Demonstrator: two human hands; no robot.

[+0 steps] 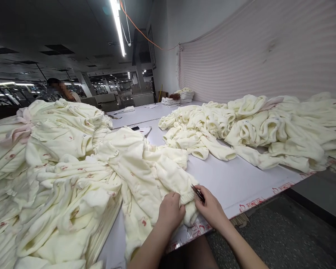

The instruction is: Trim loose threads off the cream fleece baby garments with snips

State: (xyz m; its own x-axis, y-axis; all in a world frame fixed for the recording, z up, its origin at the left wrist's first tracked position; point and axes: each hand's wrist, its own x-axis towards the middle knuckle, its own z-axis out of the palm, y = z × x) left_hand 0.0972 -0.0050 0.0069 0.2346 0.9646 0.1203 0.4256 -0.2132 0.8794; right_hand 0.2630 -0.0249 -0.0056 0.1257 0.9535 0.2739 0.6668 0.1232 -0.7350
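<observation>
A cream fleece garment (pixel 148 175) with small reddish prints lies spread on the table before me. My left hand (pixel 171 210) is closed on its fabric close to the gathered cuff. In my right hand (pixel 208 205) is a pair of dark thread snips (pixel 198 193), fingers wrapped around it. Its pointed tip reaches up and left to the cuff's edge. Whether the blades touch a thread is too small to tell.
A tall heap of cream garments (pixel 64 175) covers the left side. More garments (pixel 257 130) lie piled along the right. The white tabletop (pixel 212 175) shows between them. Folded stacks (pixel 184 95) stand at the far end. A person (pixel 61 89) is behind the left heap.
</observation>
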